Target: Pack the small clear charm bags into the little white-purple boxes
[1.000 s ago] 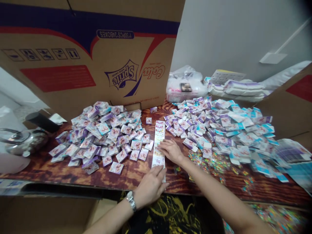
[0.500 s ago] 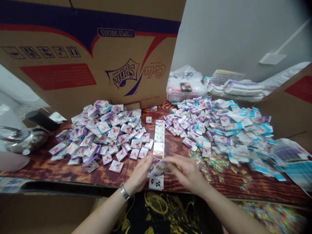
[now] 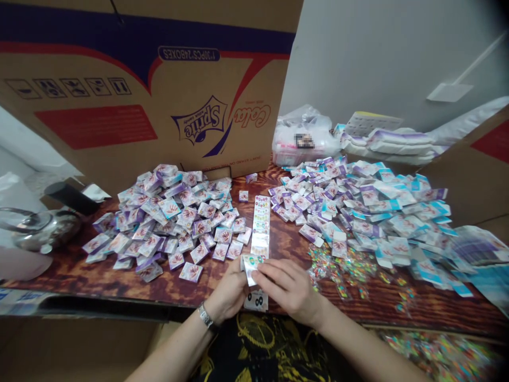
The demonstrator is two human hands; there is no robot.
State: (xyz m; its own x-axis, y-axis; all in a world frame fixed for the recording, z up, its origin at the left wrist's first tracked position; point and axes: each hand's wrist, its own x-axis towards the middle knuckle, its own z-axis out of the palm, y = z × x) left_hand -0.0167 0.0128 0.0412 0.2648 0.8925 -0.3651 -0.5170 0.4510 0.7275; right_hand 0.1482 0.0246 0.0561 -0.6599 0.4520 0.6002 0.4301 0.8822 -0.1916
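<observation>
My left hand (image 3: 228,289), with a metal watch (image 3: 205,315) on its wrist, is closed on the left side of a small folded printed sheet (image 3: 250,265). The fingers of my right hand (image 3: 292,292) press on the sheet's right side. Beyond my hands lies a long strip of sheets (image 3: 261,225) with rows of small coloured pictures. Below them, at the table edge, is another sheet (image 3: 255,301) with dark round prints, partly covered by my hands.
A pile of small filled-looking boxes (image 3: 181,212) spreads left, and flatter, open-ended boxes (image 3: 369,201) heap on the right. Small packets of coloured pieces (image 3: 345,265) lie near my right hand. A large carton (image 3: 159,106) stands behind; a metal kettle (image 3: 47,231) is far left.
The sheet in my hands has been turned and folded so that a flat, pale printed face now shows. My right fingers have shifted left onto it.
</observation>
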